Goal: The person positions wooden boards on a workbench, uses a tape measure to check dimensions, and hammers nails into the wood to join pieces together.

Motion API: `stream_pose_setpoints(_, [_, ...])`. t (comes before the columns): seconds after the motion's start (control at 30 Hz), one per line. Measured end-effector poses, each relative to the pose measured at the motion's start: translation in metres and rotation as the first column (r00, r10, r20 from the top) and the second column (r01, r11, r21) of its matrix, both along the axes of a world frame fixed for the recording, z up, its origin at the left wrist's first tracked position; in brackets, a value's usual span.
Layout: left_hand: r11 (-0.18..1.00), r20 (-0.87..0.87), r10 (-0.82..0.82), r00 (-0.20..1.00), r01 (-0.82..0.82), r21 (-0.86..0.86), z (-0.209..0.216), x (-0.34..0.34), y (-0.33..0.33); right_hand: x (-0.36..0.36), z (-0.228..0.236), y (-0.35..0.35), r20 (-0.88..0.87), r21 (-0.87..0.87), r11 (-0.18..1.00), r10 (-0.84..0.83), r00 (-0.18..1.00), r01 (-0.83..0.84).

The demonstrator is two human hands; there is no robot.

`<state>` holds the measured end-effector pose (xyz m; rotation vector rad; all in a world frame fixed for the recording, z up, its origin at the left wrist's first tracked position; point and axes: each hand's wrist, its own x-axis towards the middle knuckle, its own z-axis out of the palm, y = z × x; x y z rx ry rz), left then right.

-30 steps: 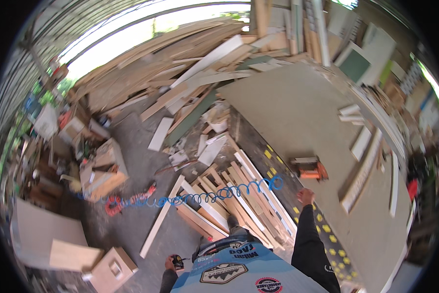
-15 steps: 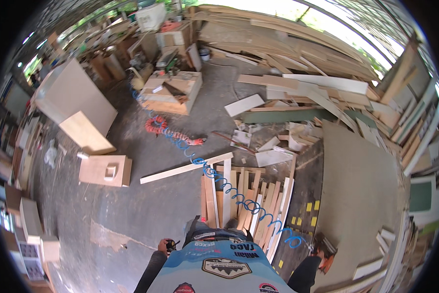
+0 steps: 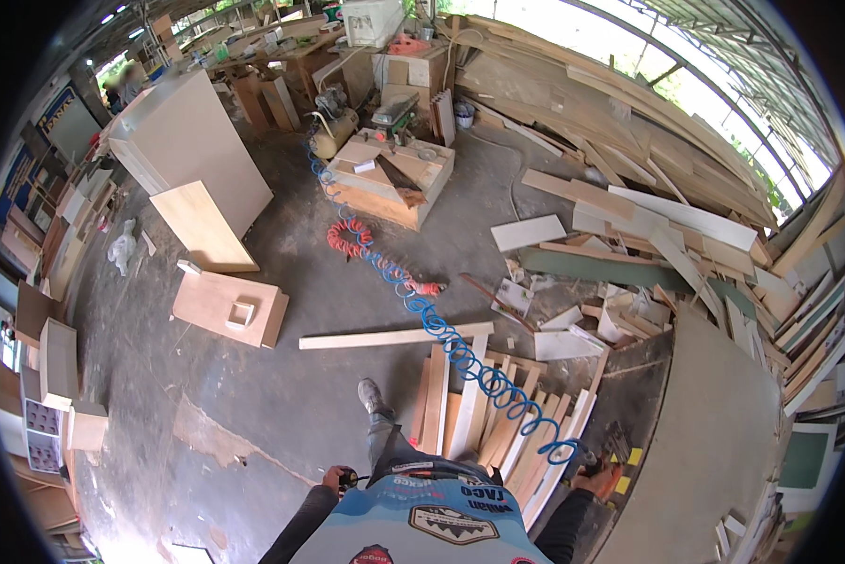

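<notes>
My left hand, low and left of my shirt, is closed on a small black object, perhaps a tape measure; its details are too small to make out. On the other side, my right hand grips a dark air tool at the end of a blue coiled air hose. Blur hides the tool's exact kind. It hangs beside a pile of wooden strips, near yellow marks on a dark surface. The hose stretches over those strips and runs on to a compressor.
A pale plank lies across the floor ahead. Left of it are a light wooden box and a tall cabinet. A large board lies at right; scrap wood and an orange coiled hose lie farther off.
My view has shifted, and my left leg with a grey shoe now shows stepping forward. My right hand has come closer to my body with the air tool; the hose hangs along with it.
</notes>
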<state>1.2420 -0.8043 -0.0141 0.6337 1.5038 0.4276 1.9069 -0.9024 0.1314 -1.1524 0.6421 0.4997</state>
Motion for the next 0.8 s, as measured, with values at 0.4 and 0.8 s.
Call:
stream_pose_setpoints(0.4, [0.956, 0.082, 0.256, 0.963, -0.24, -0.169, -0.02, -0.118, 0.249, -0.339, 0.058, 0.477, 0.06, 0.518, 0.519, 0.771, 0.634, -0.68])
stream_pose_setpoints(0.8, [0.703, 0.422, 0.69, 0.587, -0.683, -0.198, 0.049, -0.105, 0.475, -0.528, 0.108, 0.72, -0.022, 0.675, 0.101, 0.993, 0.117, -0.731])
